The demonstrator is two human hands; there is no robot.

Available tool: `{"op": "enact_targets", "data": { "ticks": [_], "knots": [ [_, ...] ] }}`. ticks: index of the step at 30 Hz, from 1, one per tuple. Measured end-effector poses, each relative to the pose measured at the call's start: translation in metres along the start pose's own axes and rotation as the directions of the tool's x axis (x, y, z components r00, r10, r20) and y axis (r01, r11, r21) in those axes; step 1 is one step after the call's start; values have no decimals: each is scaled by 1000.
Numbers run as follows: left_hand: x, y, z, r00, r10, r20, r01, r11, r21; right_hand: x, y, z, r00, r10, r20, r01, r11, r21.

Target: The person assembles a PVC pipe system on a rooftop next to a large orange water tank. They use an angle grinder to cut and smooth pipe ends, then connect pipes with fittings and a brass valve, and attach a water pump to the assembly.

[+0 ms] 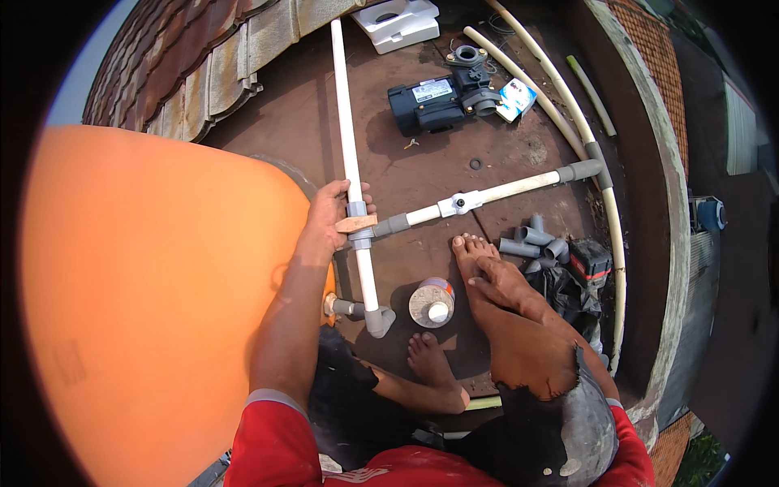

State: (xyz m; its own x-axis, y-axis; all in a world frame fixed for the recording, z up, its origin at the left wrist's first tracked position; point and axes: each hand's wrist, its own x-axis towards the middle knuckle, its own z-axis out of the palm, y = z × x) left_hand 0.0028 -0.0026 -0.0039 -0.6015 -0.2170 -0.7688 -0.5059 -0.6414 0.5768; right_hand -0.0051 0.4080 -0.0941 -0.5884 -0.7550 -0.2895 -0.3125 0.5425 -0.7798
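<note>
My left hand (329, 215) is closed round an upright-running white pipe (345, 114) at its grey tee fitting (358, 213). From this fitting a side branch with a white valve (460, 203) runs right to a cream pipe. Below the hand, the white pipe ends in a grey elbow (379, 321), close to a short grey outlet on the orange tank (146, 276). My right hand (507, 284) rests over my right foot, its fingers lying on the skin and no tool visible in it. A round can with a white cap (432, 304) stands between my feet.
A dark electric pump (434, 101) lies beyond the branch, beside a small blue-and-white packet (516, 99). White foam packing (398, 24) is at the roof tiles. Several grey pipe fittings (531, 239), a black-and-red box (591, 261) and a black bag lie right of my foot. A low wall (669, 203) bounds the right side.
</note>
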Motion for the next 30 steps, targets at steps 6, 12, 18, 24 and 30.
{"op": "enact_targets", "data": {
  "ticks": [6, 12, 18, 24, 30],
  "knots": [
    [3, 0, -5, 1000, -2, 6, 2, 1000, 8, 2, -1, -3, 998, 48, 44, -50, 998, 41],
    [0, 0, 3, 1000, 6, -8, -6, 1000, 18, 0, 4, 1, 1000, 10, 6, -10, 1000, 12],
    [-2, 1, 1, 1000, -13, -4, 13, 1000, 3, 3, 0, -1, 996, 78, 52, -79, 996, 30],
    [-10, 4, -4, 969, 242, -49, -182, 836, 518, 0, 1, -1, 996, 84, 19, -85, 995, 43],
    [-44, -32, 19, 744, 651, -150, -224, 454, 862, 0, -5, -2, 998, 61, 13, -61, 996, 62]
  ]
}}
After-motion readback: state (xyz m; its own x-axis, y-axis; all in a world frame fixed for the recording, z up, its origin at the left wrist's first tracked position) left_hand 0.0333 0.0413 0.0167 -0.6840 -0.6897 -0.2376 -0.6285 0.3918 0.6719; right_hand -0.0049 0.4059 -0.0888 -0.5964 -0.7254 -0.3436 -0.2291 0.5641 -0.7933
